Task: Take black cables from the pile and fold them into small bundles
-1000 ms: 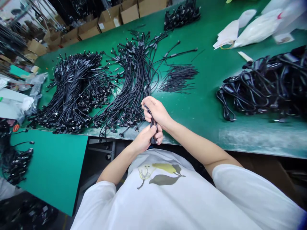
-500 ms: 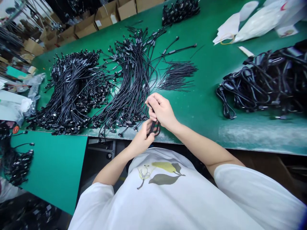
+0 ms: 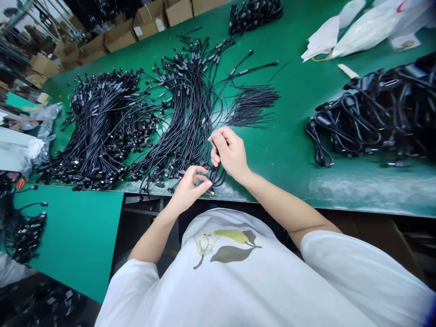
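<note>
My right hand (image 3: 229, 152) is closed around a small bunch of black cable (image 3: 216, 175), which hangs down in a loop towards the table's front edge. My left hand (image 3: 188, 188) sits just left of that loop, with its curved fingers apart and a small connector (image 3: 211, 192) near the fingertips. Whether those fingertips touch the cable is hard to tell. Behind both hands, a fanned spread of black cables with connectors (image 3: 185, 113) lies on the green workbench (image 3: 275, 154), and its lower ends nearly reach my left hand.
A larger cable pile (image 3: 98, 127) lies to the left, thin wires (image 3: 252, 106) beyond my right hand, and thick black cords (image 3: 374, 118) to the right. White plastic bags (image 3: 371, 27) and cardboard boxes (image 3: 150, 22) stand further back. A teal board (image 3: 68, 236) sits lower left.
My left hand has moved left, off the cable bunch, and its fingers have spread. My right hand still grips the cable, and the hanging loop has opened out.
</note>
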`<state>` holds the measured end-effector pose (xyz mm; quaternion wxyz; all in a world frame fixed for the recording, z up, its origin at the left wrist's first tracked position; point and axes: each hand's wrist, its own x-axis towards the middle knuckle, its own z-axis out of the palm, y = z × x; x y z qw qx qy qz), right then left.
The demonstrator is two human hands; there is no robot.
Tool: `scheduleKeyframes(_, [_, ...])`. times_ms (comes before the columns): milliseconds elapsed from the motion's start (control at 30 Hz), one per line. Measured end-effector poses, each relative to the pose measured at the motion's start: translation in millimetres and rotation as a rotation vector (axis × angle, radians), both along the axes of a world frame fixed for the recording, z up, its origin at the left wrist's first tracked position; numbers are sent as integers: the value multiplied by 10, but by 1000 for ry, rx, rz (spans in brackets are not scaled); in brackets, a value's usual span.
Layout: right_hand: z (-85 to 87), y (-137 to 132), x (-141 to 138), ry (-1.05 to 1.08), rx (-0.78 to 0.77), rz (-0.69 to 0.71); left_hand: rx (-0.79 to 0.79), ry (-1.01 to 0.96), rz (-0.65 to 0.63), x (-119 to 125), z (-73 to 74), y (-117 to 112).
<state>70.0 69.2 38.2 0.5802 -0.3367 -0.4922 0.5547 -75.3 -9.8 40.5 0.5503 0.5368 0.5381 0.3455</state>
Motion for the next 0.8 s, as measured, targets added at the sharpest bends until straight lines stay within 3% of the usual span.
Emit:
scheduleKeyframes(133, [-2, -6, -62, 125, -77, 46, -74, -66, -82, 24, -111, 97])
scheduleKeyframes(267, [10, -57, -122, 169, -91, 62, -125, -254, -131, 159, -198, 110])
scheduleKeyframes(433, [42, -75, -95, 119, -98, 94, -176, -290, -144, 297, -155, 70])
scheduleKeyframes(633, [-13, 47, 24, 122, -359, 336, -386, -528, -220, 297, -62, 16])
scheduleKeyframes(733, [-78, 84, 77, -24, -284, 344, -556, -678, -200, 331, -75, 28])
scheduleKeyframes(800, [-114, 62, 126, -223, -82, 201, -596, -755, -51, 358, -103, 89])
